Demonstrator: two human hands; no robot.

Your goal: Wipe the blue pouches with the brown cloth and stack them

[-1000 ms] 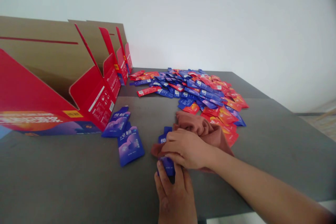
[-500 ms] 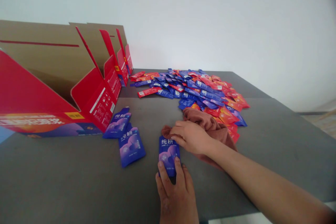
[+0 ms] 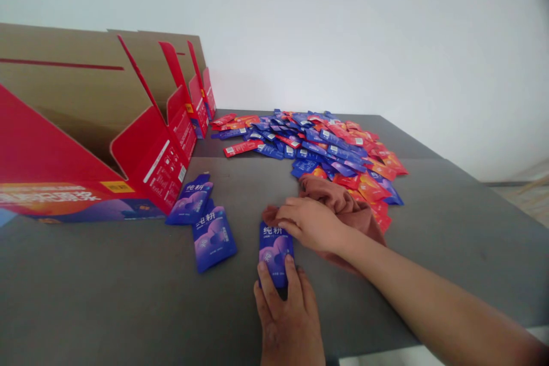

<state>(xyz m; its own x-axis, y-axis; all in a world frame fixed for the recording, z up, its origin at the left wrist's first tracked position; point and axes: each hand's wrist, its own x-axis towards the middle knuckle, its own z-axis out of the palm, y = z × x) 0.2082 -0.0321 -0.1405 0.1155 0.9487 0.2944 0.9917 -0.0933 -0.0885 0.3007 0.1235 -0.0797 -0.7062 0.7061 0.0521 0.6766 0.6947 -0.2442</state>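
A blue pouch (image 3: 274,249) with purple shapes and white print lies flat on the grey table. On its lower end rest the fingertips of my left hand (image 3: 286,314), spread and stretched out. My right hand (image 3: 311,222) is closed on a brown cloth (image 3: 364,220), and a bunched corner of it covers the pouch's top edge. The rest of the cloth trails to the right beneath my wrist. Two similar blue pouches (image 3: 213,239) overlap to the left, beside a red carton.
Open red cartons (image 3: 150,183) with raised brown flaps stand in a row on the left. A large heap of blue and red-orange pouches (image 3: 317,146) covers the back middle of the table (image 3: 128,297), reaching the cloth. A white wall stands behind.
The view has shifted slightly, so the cartons sit a little higher and farther left. Both hands, the cloth and the pouch keep nearly the same positions.
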